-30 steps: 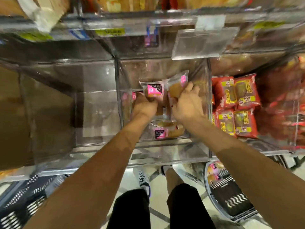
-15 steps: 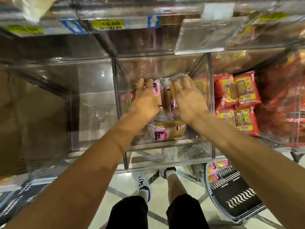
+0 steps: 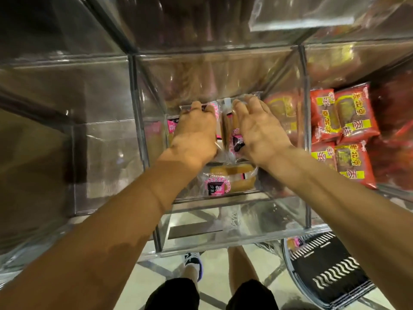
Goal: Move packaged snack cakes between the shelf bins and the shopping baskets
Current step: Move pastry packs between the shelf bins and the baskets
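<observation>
Both hands reach into the middle clear shelf bin (image 3: 232, 238). My left hand (image 3: 194, 133) lies against a pink-labelled snack cake pack (image 3: 214, 111) that stands on edge at the back. My right hand (image 3: 257, 128), fingers spread, presses a second upright pack (image 3: 230, 128) beside the first. The two packs stand side by side between my hands. A third pink-labelled pack (image 3: 228, 180) lies flat at the bin's front. A black shopping basket (image 3: 330, 274) sits on the floor at lower right with one pink pack (image 3: 295, 241) in it.
Red-and-yellow snack packs (image 3: 348, 121) fill the bin to the right. The clear bin on the left (image 3: 100, 142) holds nothing. A raised clear lid flap (image 3: 301, 14) hangs at upper right. My legs and a shoe (image 3: 193, 265) are on the tiled floor below.
A second ago each hand gripped a pack above the bin. Both packs now stand upright at the back with my hands laid against them. The camera has moved closer.
</observation>
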